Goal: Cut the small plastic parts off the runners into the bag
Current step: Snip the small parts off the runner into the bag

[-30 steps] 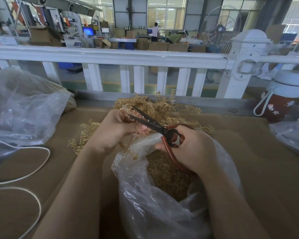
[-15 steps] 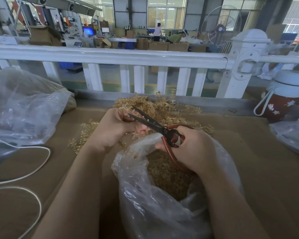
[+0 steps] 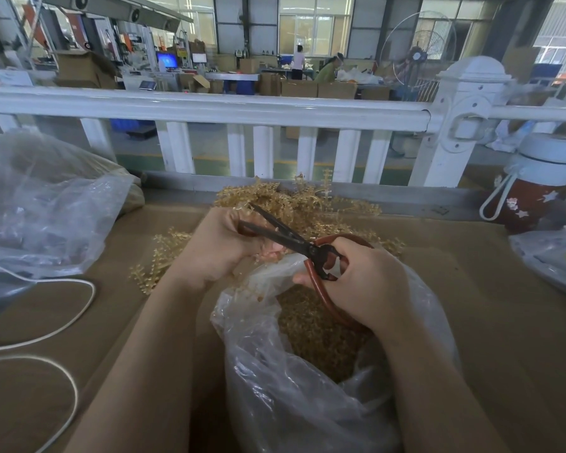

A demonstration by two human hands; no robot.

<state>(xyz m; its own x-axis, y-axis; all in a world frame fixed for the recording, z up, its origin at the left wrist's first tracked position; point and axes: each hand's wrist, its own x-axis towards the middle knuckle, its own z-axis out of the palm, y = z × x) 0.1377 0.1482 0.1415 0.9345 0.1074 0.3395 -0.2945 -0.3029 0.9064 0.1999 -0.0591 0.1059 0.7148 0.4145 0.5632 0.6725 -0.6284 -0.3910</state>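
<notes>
Centre frame: my left hand is curled, its grip clamped on a gold plastic runner, of which only bits show between the fingers. My right hand has its grip wrapped round the red handles of the scissors; the dark blades stand apart, pointing to the upper left, their tips over the left hand's knuckles.

Directly below both hands, lower centre: the clear plastic bag, mouth open, with a heap of cut gold parts inside. The right hand sits over the bag's mouth.

Behind the hands, middle of frame: a pile of uncut gold runners on the brown bench, against the far edge. A few loose runners lie left of the left wrist.

Left side: a large crumpled clear bag and a white cord looping across the bench. Right edge: a red bottle with white lid, another plastic bag below it. White railing across the upper frame.
</notes>
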